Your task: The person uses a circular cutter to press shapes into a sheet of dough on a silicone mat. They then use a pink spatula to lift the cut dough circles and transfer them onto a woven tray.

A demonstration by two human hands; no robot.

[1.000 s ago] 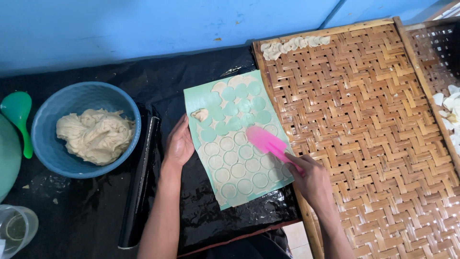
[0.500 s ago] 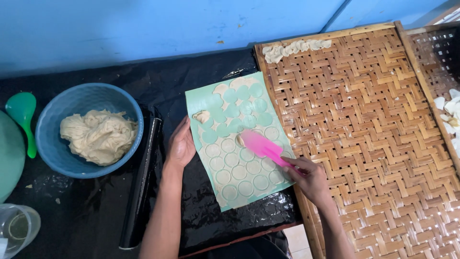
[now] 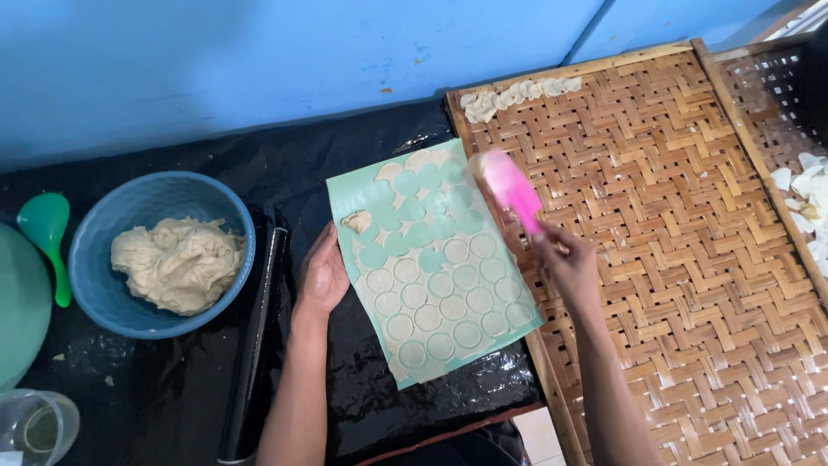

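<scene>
A pale green mat (image 3: 429, 259) lies on the black-covered table, carrying a thin dough sheet cut into several rounds. My left hand (image 3: 322, 274) rests flat on the mat's left edge. My right hand (image 3: 565, 259) grips a pink spatula (image 3: 511, 192), lifted and blurred over the mat's upper right corner beside the woven bamboo tray (image 3: 664, 259). A dough round seems to lie on the blade tip. A row of dough rounds (image 3: 516, 95) lines the tray's far edge.
A blue bowl (image 3: 155, 250) of dough stands at the left. A black rolling pin (image 3: 254, 345) lies between bowl and mat. A green spoon (image 3: 47, 237) and a clear cup (image 3: 34, 427) sit far left. A second tray (image 3: 789, 138) with white pieces is at the right.
My right hand has lifted the pink spatula off the mat's middle and carried it up and right toward the bamboo tray. My left hand stays on the mat's edge.
</scene>
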